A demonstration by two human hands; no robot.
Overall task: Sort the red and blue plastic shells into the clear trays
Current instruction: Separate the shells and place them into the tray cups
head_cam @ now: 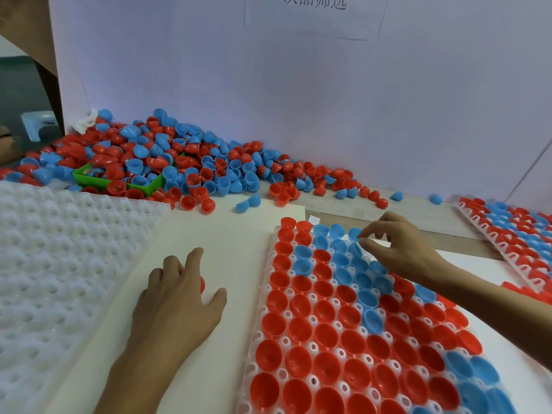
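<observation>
Now, right hand: the right hand (pixel 397 246) hovers over the far end of the clear tray (pixel 263 318), its grip narrow, thumb and forefinger pinched close; whether they hold anything I cannot tell
Left hand: the left hand (pixel 179 297) rests on the pale sheet, fingers curled over a red shell (pixel 202 284) that peeks out under them
Blue shells: a row of blue shells (pixel 337 231) sits just beside and below the right grip, in tray pockets
Loose pile: red and blue shells (pixel 167 156) lie heaped well beyond both grips, around a green bin (pixel 98 183)
Spare tray: an empty white tray (pixel 59 258) lies left of the left grip
Filled tray: another loaded tray (pixel 513 231) sits right of the right grip
Risk: the pinch is close above seated shells, so a brushing fingertip could tip one out of its pocket, and a shell set down tilted may not sit flat
</observation>
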